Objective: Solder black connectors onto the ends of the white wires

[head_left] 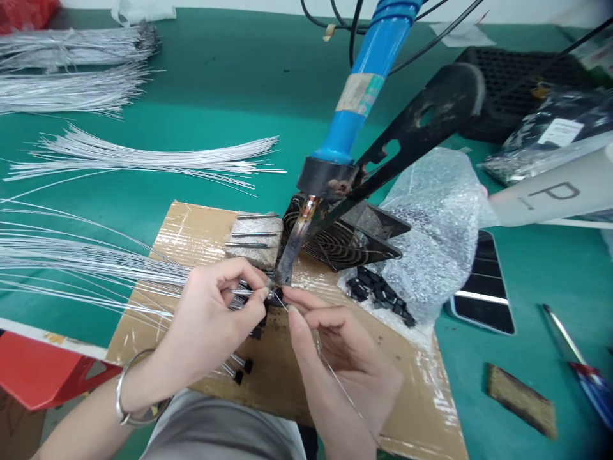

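Observation:
A blue-handled soldering iron rests tilted in a black stand, its tip pointing down at a taped cardboard sheet. My left hand pinches a thin silver wire with a small black part at the iron's tip. My right hand pinches a fine solder strand and holds its end against the same spot. A metal bracelet circles my left wrist.
Bundles of silver wires lie on the green table at the left. A bubble-wrap bag spills small black parts. A phone, a fan grille, a brown pad and finished pieces are nearby.

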Tool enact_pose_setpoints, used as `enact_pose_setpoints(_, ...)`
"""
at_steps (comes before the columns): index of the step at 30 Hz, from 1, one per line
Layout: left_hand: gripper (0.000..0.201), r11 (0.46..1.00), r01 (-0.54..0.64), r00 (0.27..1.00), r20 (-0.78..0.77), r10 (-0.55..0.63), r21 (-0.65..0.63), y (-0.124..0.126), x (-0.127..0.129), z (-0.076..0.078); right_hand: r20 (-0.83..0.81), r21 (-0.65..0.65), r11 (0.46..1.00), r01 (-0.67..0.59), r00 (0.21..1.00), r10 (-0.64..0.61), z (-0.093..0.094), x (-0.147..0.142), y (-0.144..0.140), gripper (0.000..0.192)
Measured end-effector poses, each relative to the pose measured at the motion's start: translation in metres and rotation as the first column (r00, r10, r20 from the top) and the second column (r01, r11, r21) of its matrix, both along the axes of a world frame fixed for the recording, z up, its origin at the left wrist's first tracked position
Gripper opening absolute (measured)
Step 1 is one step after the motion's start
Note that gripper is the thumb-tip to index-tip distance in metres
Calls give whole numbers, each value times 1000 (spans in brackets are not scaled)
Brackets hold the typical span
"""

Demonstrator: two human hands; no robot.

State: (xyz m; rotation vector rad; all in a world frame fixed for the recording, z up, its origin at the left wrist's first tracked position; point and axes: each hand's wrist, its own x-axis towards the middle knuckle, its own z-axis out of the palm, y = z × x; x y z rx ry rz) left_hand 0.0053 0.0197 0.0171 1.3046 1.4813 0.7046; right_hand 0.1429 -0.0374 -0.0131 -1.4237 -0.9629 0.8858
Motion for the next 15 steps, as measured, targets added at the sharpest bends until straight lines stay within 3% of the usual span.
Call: enact_pose_setpoints(15,10,1000,0,1000,7,0,-8,-1,-1,0,-38,-9,1000,1,999,-2,1,-2,0,21)
